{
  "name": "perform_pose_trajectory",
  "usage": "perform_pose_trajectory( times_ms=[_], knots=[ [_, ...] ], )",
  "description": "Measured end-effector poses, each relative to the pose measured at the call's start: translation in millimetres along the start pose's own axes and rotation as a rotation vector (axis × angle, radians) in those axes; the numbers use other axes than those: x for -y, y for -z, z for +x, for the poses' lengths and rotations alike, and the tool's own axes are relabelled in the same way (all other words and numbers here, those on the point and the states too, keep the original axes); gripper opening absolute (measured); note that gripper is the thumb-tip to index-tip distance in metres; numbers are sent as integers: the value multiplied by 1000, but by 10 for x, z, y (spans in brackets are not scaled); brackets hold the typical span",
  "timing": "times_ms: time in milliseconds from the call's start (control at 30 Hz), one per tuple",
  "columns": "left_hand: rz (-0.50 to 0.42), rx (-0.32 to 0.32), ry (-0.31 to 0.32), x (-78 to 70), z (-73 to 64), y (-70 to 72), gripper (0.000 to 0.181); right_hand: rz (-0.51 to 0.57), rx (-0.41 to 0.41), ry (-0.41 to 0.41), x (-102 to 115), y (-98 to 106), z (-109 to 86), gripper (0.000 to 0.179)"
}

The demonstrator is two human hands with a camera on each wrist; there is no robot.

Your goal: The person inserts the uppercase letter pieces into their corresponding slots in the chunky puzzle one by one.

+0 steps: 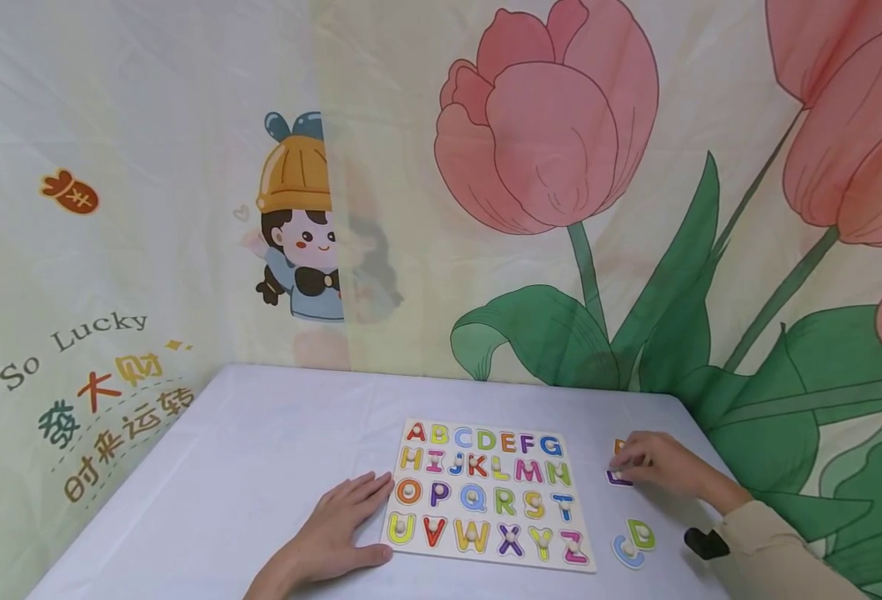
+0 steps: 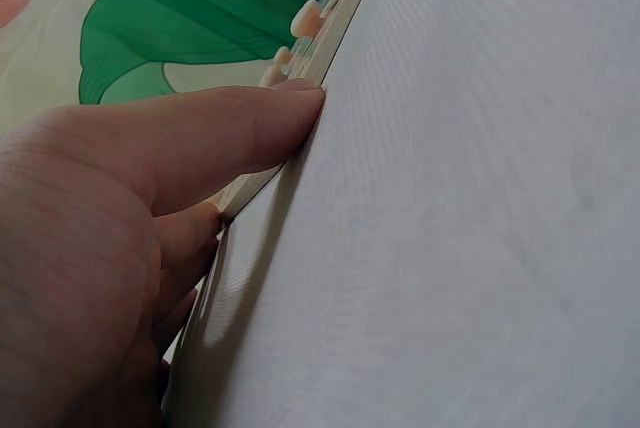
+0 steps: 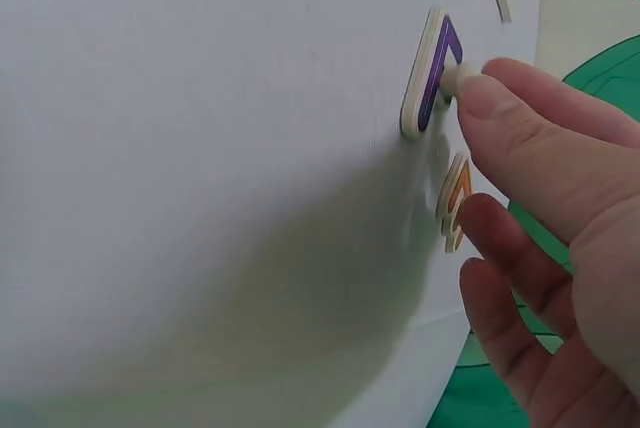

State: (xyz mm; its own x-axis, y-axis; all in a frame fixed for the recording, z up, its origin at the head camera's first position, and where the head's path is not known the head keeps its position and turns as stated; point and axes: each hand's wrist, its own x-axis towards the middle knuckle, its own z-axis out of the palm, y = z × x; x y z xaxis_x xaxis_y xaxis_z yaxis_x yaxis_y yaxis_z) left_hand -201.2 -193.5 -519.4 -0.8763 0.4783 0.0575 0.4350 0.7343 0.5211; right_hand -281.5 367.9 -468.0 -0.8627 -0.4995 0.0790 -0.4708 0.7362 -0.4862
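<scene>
A white alphabet puzzle board (image 1: 483,502) lies on the table, with colourful letters and small knobs in rows. My left hand (image 1: 336,529) rests flat on the cloth at the board's left side. In the left wrist view, its thumb (image 2: 235,133) touches the board's edge. To the right of the board, my right hand (image 1: 662,467) pinches the knob of a purple letter piece (image 3: 432,73) between thumb and index finger. That piece is down at the table surface, and which letter it is cannot be made out. Just behind it lies an orange letter piece (image 3: 456,200), partly hidden by the fingers.
A green D piece (image 1: 641,534) and a light blue curved letter piece (image 1: 627,552) lie together, nearer me on the right. White cloth covers the table (image 1: 261,450). Behind it hangs a curtain (image 1: 396,333) printed with tulips and a cartoon figure.
</scene>
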Motion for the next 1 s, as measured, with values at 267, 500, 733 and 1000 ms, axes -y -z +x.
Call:
perform_pose_trajectory(
  times_ms=[267,500,733,1000],
  knots=[
    [-1,-1,-10,-14,14,2,96,38,66,-21,-88,42,28,14],
    [19,-16,-33,7,20,-9,96,58,41,-28,-144,9,2,10],
    [15,-5,-14,19,9,-10,96,-59,-93,-50,64,-94,121,9],
    [8,-1,-1,15,-8,0,96,-109,-237,-130,437,-385,496,9]
  ],
)
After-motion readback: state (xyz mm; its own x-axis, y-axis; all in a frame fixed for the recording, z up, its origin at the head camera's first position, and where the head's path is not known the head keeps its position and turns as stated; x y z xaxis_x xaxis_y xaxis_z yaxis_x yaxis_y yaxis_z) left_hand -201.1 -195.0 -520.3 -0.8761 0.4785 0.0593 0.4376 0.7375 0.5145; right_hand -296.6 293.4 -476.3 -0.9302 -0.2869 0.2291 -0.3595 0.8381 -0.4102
